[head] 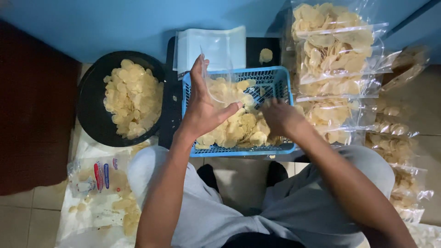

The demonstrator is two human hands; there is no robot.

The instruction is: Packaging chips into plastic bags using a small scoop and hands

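Left hand (202,112): your fingers pinch the clear bag (216,80) mouth open over the blue basket (275,78).
Right hand (278,117): fingers curled, gathering crackers (239,126).

— What sits to the left?
— A black bowl (92,115) of pale chips, with a printed plastic packet (98,177) on the floor below it.
— And right?
— Stacked clear bags of chips (335,55) against the blue wall (115,23).
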